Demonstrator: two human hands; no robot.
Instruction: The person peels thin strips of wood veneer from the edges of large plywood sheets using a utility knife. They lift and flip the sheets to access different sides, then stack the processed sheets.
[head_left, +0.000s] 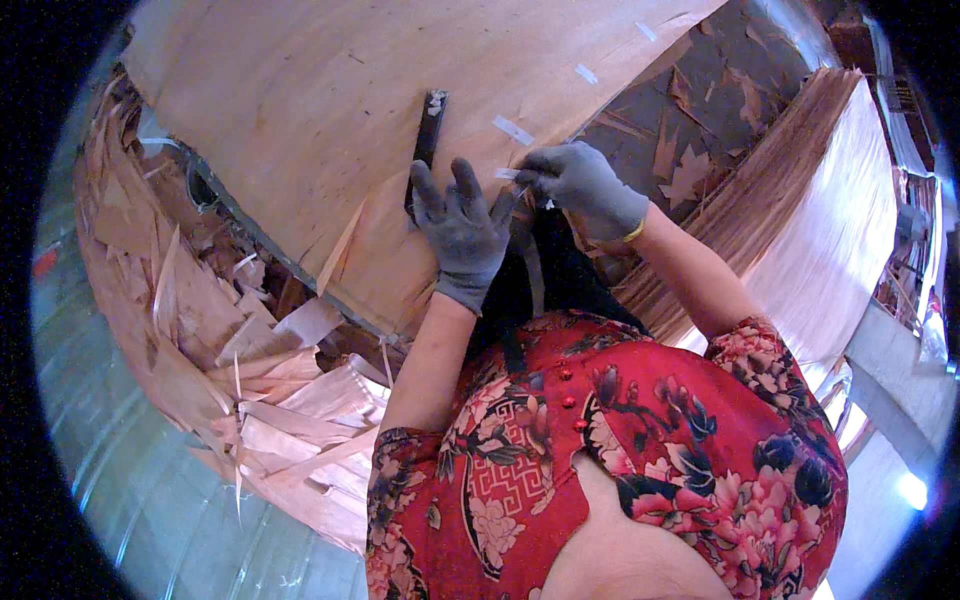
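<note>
A large pale wood veneer sheet [290, 120] lies in front of me. My right hand [590, 190], in a grey glove, is closed in a pinch at the sheet's right edge. A short piece of white tape [507, 173] sticks out from its fingertips. My left hand [462, 235], also gloved in grey, rests on the sheet with fingers stretched apart, its thumb close to the right fingertips. Beside its fingers lies a dark flat bar [431, 130], whose lower end is partly hidden. White tape pieces [513, 130] dot the sheet along its right edge.
Torn veneer scraps [290, 390] are heaped on the left, below the sheet's edge. A thick stack of veneer sheets [800, 220] stands at the right. Between them, more broken pieces [690, 175] lie on a dark surface. A bright light [912, 490] shows at lower right.
</note>
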